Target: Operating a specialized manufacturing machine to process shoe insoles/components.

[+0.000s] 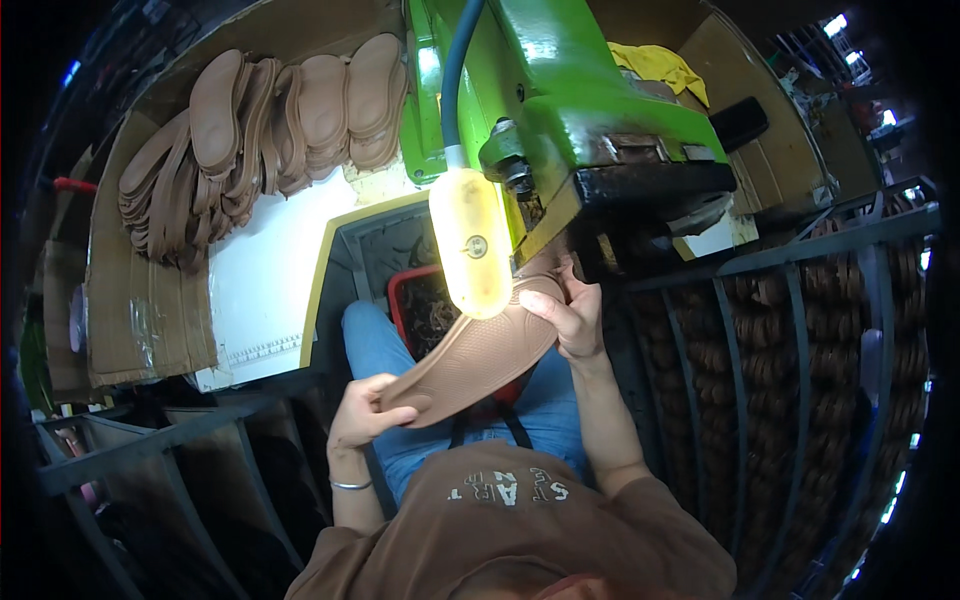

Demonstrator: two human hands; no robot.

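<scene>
Between my two hands I hold a brown shoe sole [478,362], tilted up toward the right, its patterned face showing. My left hand [368,412] grips its lower left end, thumb on top. My right hand [570,312] pinches the upper right end, close under the head of a green machine [575,110]. The far end of the sole sits by a thin metal strip [548,232] on that machine; the lamp hides part of the contact. A lit oval lamp [474,243] hangs just above the sole.
Stacked brown soles [324,100] lie at the back left inside a cardboard box [150,330], beside a white tabletop [258,280]. A red bin [412,300] with scraps stands below. Metal racks [725,300] flank both sides, the right one filled with brown pieces. A yellow cloth [660,68] lies behind the machine.
</scene>
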